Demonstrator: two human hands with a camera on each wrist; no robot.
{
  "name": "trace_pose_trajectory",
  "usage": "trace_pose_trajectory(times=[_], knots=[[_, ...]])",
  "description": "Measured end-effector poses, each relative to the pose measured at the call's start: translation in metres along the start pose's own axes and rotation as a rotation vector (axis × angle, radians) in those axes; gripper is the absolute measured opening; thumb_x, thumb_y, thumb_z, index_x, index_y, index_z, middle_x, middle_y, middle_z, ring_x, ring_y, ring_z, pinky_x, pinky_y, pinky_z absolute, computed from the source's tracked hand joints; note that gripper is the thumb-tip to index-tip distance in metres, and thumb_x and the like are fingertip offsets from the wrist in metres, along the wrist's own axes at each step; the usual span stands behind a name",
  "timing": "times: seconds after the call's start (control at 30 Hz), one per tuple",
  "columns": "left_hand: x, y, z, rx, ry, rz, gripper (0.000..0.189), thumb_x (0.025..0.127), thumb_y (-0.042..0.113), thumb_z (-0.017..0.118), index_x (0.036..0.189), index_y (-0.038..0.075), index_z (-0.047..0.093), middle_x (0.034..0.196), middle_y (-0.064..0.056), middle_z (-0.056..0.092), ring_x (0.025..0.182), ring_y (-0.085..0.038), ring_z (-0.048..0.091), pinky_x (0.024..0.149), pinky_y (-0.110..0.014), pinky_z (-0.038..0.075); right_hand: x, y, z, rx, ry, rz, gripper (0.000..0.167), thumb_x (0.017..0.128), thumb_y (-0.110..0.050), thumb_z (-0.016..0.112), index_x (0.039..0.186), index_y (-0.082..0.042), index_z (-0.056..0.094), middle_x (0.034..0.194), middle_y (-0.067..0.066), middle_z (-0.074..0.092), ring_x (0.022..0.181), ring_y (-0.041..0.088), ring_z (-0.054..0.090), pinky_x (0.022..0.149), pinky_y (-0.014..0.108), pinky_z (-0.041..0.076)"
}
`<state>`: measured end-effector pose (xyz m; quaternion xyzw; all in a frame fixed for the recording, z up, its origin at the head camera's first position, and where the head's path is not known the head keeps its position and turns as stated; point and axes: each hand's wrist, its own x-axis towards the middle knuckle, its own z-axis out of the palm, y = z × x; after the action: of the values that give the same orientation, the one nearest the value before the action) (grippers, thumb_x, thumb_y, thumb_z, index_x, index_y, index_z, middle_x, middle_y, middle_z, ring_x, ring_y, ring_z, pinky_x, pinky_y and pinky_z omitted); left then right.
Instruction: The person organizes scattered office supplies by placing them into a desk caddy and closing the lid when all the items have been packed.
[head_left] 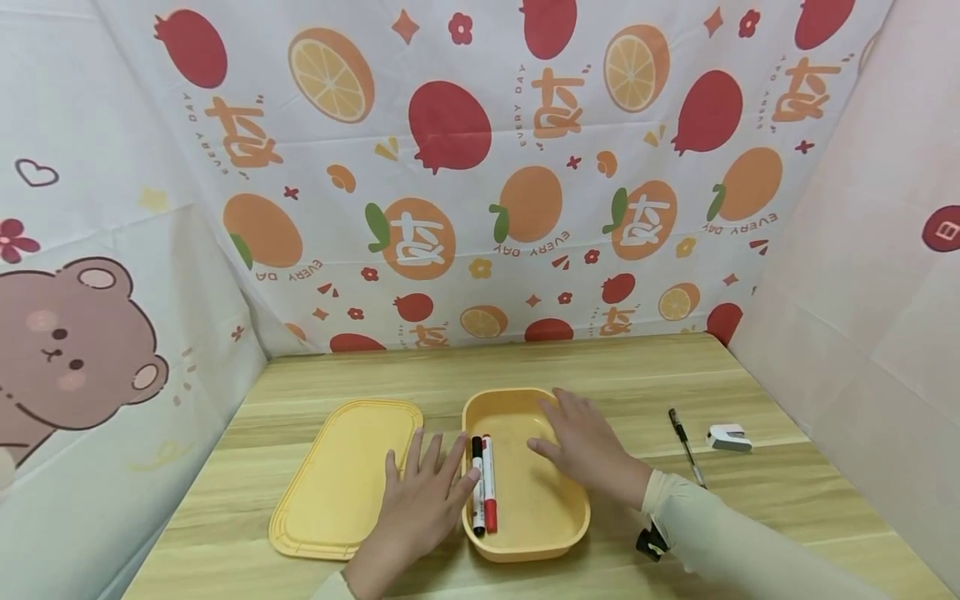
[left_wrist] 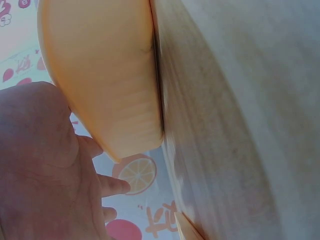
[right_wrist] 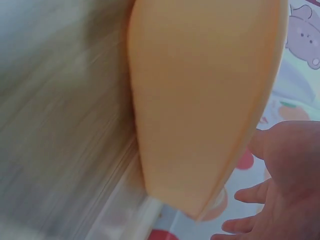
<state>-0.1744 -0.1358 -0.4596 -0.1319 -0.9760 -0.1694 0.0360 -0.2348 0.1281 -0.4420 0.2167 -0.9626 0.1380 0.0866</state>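
Observation:
A yellow plastic box [head_left: 536, 492] without a lid stands on the wooden table. Along its left side lie a black marker [head_left: 477, 492] and a red marker [head_left: 490, 492], side by side. My left hand [head_left: 423, 500] spreads its fingers over the box's left rim, thumb reaching toward the markers. Over the right rim is my right hand [head_left: 588, 446], fingers apart and holding nothing. Each wrist view shows the box's outer wall [left_wrist: 102, 75] close beside a palm.
A flat yellow lid [head_left: 345, 483] lies left of the box. To the right are a black pen [head_left: 684, 442] and a small white-and-grey object [head_left: 728, 437]. A black item [head_left: 651, 543] sits partly under the right sleeve. Printed cloth [head_left: 480, 200] hangs behind the table [head_left: 645, 367].

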Motion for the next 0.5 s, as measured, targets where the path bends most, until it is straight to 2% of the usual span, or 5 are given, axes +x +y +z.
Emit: trace_pose_trajectory(times=[0.17, 0.5], knots=[[0.000, 0.000, 0.000, -0.003, 0.001, 0.000, 0.065, 0.105, 0.063, 0.025, 0.159, 0.028, 0.033, 0.162, -0.017, 0.033, 0.156, -0.040, 0.004, 0.114, -0.076, 0.003, -0.005, 0.018, -0.003, -0.018, 0.009, 0.036, 0.070, 0.098, -0.051, 0.061, 0.150, -0.007, 0.047, 0.155, 0.024, 0.039, 0.143, 0.043, 0.038, 0.118, 0.060, 0.026], [0.000, 0.000, 0.000, -0.002, 0.002, 0.005, 0.065, 0.105, 0.062, 0.025, 0.160, 0.027, 0.032, 0.162, -0.018, 0.033, 0.156, -0.040, 0.003, 0.113, -0.076, 0.002, -0.020, 0.048, -0.010, 0.023, 0.047, 0.122, 0.070, 0.098, -0.048, 0.063, 0.149, -0.003, 0.046, 0.156, 0.029, 0.036, 0.144, 0.047, 0.034, 0.118, 0.064, 0.022]])
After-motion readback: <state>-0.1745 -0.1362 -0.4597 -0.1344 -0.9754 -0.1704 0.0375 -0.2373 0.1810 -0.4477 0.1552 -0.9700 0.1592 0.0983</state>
